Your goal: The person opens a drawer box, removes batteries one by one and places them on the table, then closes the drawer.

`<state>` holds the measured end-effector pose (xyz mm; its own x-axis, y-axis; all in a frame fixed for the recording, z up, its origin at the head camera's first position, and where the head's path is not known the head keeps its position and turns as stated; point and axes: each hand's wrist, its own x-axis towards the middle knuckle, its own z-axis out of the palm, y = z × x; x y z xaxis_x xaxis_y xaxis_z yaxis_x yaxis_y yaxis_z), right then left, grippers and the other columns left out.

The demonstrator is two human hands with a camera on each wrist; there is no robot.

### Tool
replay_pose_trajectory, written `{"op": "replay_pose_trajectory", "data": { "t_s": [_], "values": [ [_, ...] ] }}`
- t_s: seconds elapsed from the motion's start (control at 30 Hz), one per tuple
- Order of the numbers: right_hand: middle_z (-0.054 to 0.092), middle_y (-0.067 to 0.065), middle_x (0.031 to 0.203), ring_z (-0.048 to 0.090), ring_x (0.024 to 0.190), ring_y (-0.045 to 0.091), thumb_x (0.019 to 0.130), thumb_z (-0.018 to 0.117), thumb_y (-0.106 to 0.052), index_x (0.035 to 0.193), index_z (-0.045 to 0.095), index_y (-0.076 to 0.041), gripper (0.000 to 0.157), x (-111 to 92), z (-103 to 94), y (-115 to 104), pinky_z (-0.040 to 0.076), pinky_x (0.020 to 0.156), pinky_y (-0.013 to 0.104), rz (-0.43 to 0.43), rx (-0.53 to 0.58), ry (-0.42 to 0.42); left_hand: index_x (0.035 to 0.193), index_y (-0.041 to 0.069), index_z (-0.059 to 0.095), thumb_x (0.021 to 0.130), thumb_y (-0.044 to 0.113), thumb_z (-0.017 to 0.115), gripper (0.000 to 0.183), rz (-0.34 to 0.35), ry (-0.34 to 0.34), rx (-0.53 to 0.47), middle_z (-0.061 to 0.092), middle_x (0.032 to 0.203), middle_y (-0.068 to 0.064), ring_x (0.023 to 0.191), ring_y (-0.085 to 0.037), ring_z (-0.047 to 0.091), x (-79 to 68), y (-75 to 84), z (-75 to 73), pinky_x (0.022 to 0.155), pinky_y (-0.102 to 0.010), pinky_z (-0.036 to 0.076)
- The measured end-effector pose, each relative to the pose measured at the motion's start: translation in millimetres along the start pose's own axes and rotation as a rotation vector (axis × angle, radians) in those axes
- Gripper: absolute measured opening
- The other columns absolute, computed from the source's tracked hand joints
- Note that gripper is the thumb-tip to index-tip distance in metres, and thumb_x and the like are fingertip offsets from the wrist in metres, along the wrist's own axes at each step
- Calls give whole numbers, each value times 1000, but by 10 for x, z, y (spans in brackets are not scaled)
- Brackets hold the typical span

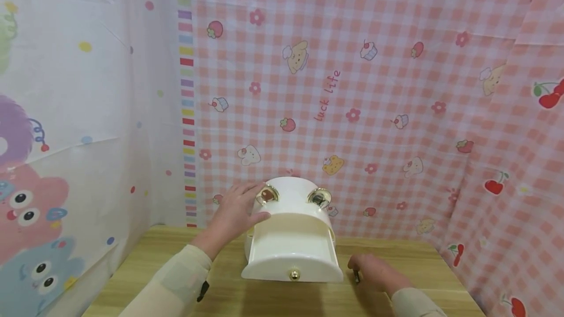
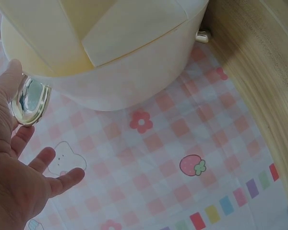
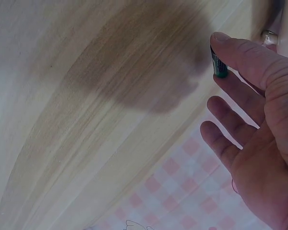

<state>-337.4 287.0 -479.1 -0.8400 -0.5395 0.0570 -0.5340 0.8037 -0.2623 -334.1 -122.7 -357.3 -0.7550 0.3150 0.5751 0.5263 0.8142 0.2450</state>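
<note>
A white drawer box [image 1: 294, 197] with a rounded top and two gold-rimmed, eye-like ornaments [image 1: 319, 198] stands on the table. Its drawer [image 1: 293, 246] is pulled out toward me, with a gold knob [image 1: 294, 274] on the curved front. My left hand [image 1: 238, 209] holds the box's upper left side at one ornament [image 2: 31, 100], thumb at the rim, other fingers spread. To the right of the drawer, just above the tabletop, my right hand [image 1: 376, 270] pinches a small dark battery [image 3: 218, 64] with a green end between thumb and index finger.
The wooden table [image 1: 145, 268] runs up to a pink checked cloth [image 1: 273, 87] behind the box. A white patterned cloth [image 1: 88, 111] hangs on the left, and more pink cloth [image 1: 506, 185] on the right. A gold foot [image 2: 202, 36] shows under the box.
</note>
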Motion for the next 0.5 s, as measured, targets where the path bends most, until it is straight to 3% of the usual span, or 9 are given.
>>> {"op": "replay_pose_trajectory", "data": {
  "t_s": [0.17,0.5],
  "values": [
    [76,9,98,73,91,28,70,89,7,104,72,-4,39,-3,22,-1,63,83,46,-6,2,6,155,11,57,87,43,89,82,4,6,-8,63,153,-11,144,-36,56,4,-7,3,121,-60,44],
    [75,6,96,70,88,22,67,86,10,103,73,-5,41,-16,108,-3,63,79,44,68,46,0,155,9,57,87,41,89,81,-1,8,-14,62,153,-12,146,-37,55,-3,-20,22,126,-62,37]
  ]
}}
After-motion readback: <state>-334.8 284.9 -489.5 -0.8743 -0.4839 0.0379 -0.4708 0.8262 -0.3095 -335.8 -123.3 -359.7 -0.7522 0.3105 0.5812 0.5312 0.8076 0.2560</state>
